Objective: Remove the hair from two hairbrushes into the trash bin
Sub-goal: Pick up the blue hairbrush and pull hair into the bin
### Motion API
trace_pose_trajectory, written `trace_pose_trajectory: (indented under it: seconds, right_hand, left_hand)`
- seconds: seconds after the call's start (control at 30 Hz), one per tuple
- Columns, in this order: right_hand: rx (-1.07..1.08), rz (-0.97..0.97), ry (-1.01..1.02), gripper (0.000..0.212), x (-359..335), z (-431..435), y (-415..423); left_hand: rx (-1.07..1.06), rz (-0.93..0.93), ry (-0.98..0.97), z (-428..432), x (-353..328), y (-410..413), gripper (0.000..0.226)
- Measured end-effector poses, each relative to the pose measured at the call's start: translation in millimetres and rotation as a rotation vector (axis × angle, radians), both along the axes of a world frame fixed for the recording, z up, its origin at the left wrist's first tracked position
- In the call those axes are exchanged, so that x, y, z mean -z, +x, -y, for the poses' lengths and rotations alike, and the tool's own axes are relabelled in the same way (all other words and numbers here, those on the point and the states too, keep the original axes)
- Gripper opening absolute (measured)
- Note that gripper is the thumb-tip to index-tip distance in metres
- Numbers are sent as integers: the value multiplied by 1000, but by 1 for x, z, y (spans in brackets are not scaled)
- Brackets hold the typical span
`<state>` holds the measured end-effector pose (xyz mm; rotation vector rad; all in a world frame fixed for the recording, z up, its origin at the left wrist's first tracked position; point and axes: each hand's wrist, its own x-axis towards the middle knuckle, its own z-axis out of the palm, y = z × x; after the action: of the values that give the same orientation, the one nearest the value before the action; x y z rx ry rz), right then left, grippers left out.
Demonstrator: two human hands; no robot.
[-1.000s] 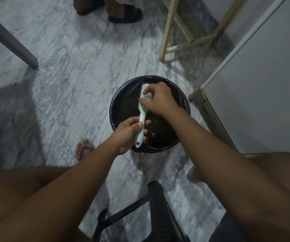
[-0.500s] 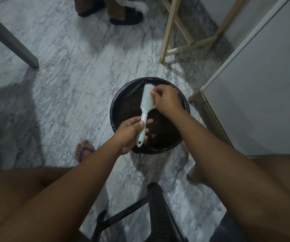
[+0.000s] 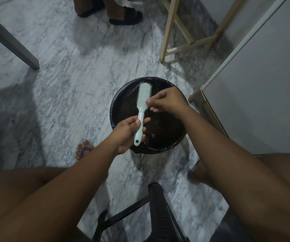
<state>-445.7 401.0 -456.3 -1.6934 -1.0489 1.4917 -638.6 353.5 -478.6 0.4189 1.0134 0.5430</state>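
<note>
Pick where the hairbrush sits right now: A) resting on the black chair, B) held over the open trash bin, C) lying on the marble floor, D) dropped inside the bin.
B: the left hand grips the handle of the hairbrush while the right hand pinches at its bristles, both above the black-lined trash bin.
</note>
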Motion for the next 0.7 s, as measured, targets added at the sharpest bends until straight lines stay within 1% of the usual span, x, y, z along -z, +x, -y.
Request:
trace_pose_trajectory:
  seconds: [0.1, 0.17, 0.2, 0.27, 0.33, 0.4, 0.47, 0.53, 0.63, 0.7]
  right_hand:
    - [97, 165, 63, 16, 7, -6, 8]
    - [122, 306, 57, 11, 13, -10, 15]
    - [117, 348, 32, 13, 15, -11, 16]
    - [95, 301, -60, 19, 16, -10, 13]
    - [-2, 169, -135, 23, 12, -9, 6]
    - [-118, -4, -157, 26, 8, -7, 1]
    - [-146, -115, -128, 26, 9, -5, 1]
    - [-103, -87, -73, 26, 9, -6, 2]
    - [-10, 107, 20, 18, 8, -10, 4]
    - [120, 221, 63, 15, 10, -16, 7]
  left_hand:
    - [-10, -3, 0, -1, 0, -2, 29]
    - [-10, 1, -2, -1, 0, -3, 28]
    - [-9, 5, -4, -1, 0, -4, 28]
    - [-6, 15, -8, -1, 0, -3, 28]
    - [-1, 29, -19, -1, 0, -2, 29]
    - [16, 33, -25, -2, 1, -2, 31]
    - [25, 39, -25, -3, 1, -2, 32]
    - [17, 49, -24, -4, 0, -4, 32]
    - [42, 37, -8, -5, 2, -8, 31]
    - [42, 27, -4, -4, 3, -8, 30]
